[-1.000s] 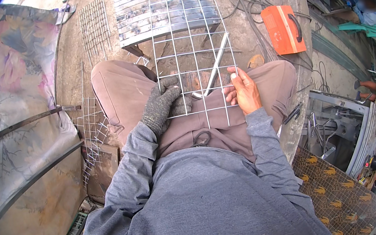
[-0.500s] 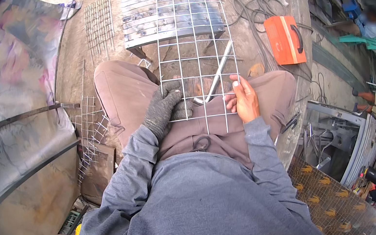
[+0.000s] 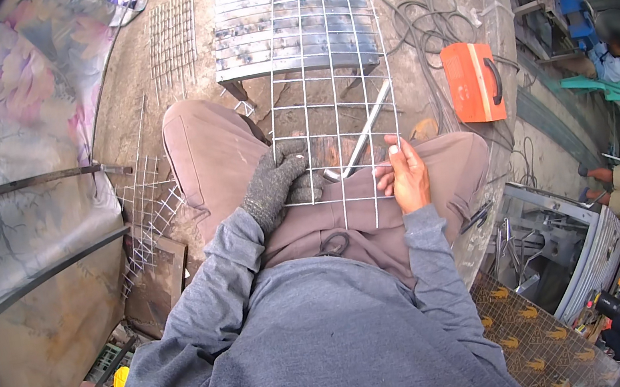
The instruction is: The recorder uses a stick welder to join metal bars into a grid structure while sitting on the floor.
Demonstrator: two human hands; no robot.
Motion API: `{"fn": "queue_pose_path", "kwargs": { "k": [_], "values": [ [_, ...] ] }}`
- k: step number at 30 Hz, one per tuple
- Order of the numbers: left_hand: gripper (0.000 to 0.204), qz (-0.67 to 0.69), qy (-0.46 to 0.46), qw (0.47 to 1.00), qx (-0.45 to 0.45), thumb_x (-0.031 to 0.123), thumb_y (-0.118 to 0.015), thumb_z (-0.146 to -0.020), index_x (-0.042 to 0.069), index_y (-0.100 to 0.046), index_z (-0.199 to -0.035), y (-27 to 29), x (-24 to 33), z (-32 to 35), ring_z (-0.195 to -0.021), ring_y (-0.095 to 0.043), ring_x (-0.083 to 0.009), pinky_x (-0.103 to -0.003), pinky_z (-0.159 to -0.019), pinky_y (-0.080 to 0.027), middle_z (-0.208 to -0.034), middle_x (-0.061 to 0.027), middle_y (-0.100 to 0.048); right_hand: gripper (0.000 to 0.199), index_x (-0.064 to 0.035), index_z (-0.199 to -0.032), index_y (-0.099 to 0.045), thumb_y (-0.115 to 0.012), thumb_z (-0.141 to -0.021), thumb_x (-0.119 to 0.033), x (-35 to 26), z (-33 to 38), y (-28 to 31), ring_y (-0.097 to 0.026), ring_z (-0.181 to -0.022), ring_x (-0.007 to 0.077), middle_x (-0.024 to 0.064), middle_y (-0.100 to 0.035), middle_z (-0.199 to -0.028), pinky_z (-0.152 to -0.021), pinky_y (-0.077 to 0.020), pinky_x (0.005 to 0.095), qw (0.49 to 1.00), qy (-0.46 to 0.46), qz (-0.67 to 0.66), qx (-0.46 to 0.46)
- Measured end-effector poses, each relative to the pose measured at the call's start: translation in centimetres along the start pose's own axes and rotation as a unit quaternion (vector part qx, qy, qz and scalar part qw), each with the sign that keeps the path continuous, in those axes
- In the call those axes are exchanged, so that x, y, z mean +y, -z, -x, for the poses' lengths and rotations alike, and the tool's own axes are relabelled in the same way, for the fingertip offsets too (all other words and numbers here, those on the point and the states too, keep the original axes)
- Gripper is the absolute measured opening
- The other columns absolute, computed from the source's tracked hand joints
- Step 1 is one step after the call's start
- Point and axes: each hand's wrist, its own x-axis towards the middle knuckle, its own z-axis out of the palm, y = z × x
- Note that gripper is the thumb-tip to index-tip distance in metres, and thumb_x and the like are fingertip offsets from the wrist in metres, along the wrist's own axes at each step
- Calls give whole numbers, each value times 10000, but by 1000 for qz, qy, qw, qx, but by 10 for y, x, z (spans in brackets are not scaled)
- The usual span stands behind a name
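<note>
The left hand (image 3: 276,186), in a grey knit glove, is closed over the near left edge of the mesh (image 3: 331,93), fingers curled round its wires. The bare right hand (image 3: 407,178) pinches the near right corner of the mesh, thumb on top and fingers tucked beneath. The mesh is a panel of thin welded wire in wide squares; its near edge lies across the person's lap and its far edge reaches over the slatted metal bench (image 3: 284,27) on the floor beyond the knees. A bent metal rod (image 3: 366,136) lies under the mesh, just beyond the right hand. I judge the mesh to be light but springy and awkward: it should stay fairly flat if held at two spread points along one edge, and would sag or twist from a single corner. Cut wire ends at the edges look sharp, so the bare hand is better kept on the crossings than on the tips. Right of the mesh sits an orange box (image 3: 474,80) with coiled cables (image 3: 419,14) near it; left of the mesh smaller wire panels (image 3: 147,211) lie on the floor.
</note>
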Motion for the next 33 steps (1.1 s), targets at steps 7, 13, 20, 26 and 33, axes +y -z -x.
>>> {"fn": "queue_pose_path", "kwargs": {
  "k": [7, 13, 20, 26, 33],
  "values": [
    [310, -15, 1, 1000, -17, 85, -556, -1032, 3, -526, -1330, 3, 2, 1, -647, -645, -142, -279, -537, -582, -876, -75, -650, 325, -119, -1371, -558, -430, -1110, -266, 0, 1, -4, -599, -515, 91, 86, -687, -756, -415, -422, 220, 1000, -8, -3, 4],
    [310, -1, -3, 1000, -14, 93, -563, -1029, 10, -530, -1326, -1, 2, 2, -645, -644, -141, -272, -543, -579, -872, -73, -653, 318, -130, -1371, -556, -421, -1112, -255, 3, -1, -1, -594, -511, 88, 86, -689, -748, -415, -424, 224, 1000, 0, -3, 5],
    [255, -19, -10, 1000, -20, 107, -555, -1026, -17, -578, -1247, 6, -2, -1, -743, -691, -170, -302, -622, -620, -937, -117, -692, 317, -129, -1366, -563, -421, -1111, -253, -1, 0, -2, -583, -509, 83, 83, -689, -743, -417, -423, 223, 1000, -1, 3, 4],
    [312, -30, -2, 1000, 7, 98, -568, -1029, 14, -538, -1328, -1, 4, 1, -658, -651, -140, -275, -560, -590, -883, -72, -661, 311, -132, -1363, -561, -424, -1110, -251, 1, 0, -2, -590, -512, 83, 84, -692, -745, -419, -423, 221, 1000, -4, -3, 1],
    [310, -39, 0, 999, 25, 107, -573, -1026, 10, -547, -1320, -1, 6, 5, -671, -651, -143, -275, -569, -589, -921, -77, -662, 350, -126, -1381, -558, -507, -1088, -310, 2, -4, 1, -607, -514, 84, 77, -687, -761, -415, -421, 204, 998, -15, -49, -23]
  ]
}}
